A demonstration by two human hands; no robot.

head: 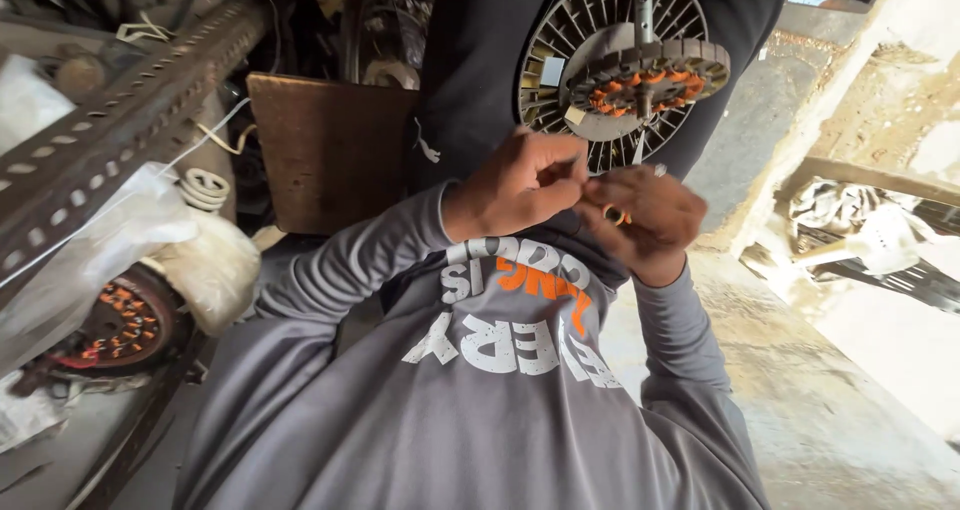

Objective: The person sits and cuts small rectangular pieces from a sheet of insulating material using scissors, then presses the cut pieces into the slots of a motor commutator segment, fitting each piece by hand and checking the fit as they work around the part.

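My left hand (pixel 520 185) and my right hand (pixel 640 215) meet in front of my chest, fingertips pinched together. A pale thin wire (pixel 638 148) runs from the fingers up to a fan motor (pixel 625 65). The motor is a round ribbed metal housing with a stator wound in orange-copper coils, and it rests on my dark-trousered lap. There is a ring on a finger of my right hand. What lies between the fingertips is mostly hidden. My grey sweatshirt (pixel 480 390) with white and orange print fills the lower view.
A brown wooden board (pixel 330 150) stands left of my lap. A perforated steel angle bar (pixel 120 130) crosses the upper left. Below it lie plastic bags (pixel 150 240) and another wound stator (pixel 125 325). Concrete floor and rubble lie at the right (pixel 860 230).
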